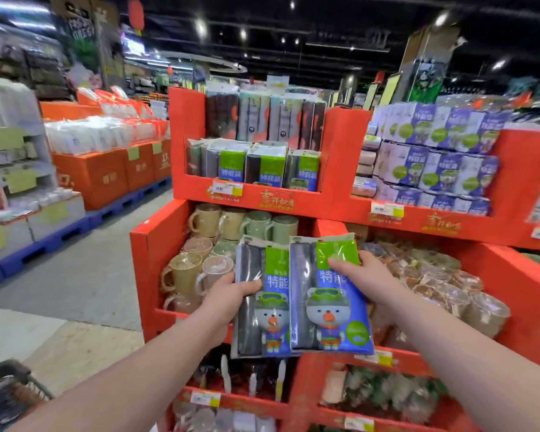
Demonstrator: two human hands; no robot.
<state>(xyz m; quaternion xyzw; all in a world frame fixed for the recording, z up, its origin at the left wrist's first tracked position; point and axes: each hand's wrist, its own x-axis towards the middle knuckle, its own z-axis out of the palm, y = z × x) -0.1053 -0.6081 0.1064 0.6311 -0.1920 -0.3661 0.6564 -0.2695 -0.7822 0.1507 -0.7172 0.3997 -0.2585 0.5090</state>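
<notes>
– Forearms (144,366) stretch up from the bottom edge toward the red display stand (340,169). What are the hands holding?

– One pack of dark cloths each, held up in front of the stand's bin of mugs (206,222) and below its shelf of matching packs (265,166). The left hand (231,294) wraps round the left edge of the left pack (250,332), thumb across its front. The right hand (359,275) pinches the right pack (325,322) near its top right corner, thumb on the green panel.

– How do the packs sit?

– Both are upright, long axis running up and down, printed faces toward the camera. The right pack overlaps the left one's right edge, so they touch.

– Where could they go from there?

– My guess is one of two places. They could go back to the stand's shelf, above and beyond both grips. Or they could go into the shopping basket (10,391), low and out past the stand's left front corner. The left hand is nearer that basket; the right would have to cross over.

– Any risk?

– The right pinch sits high on a floppy pack, so its lower end may swing.
</notes>
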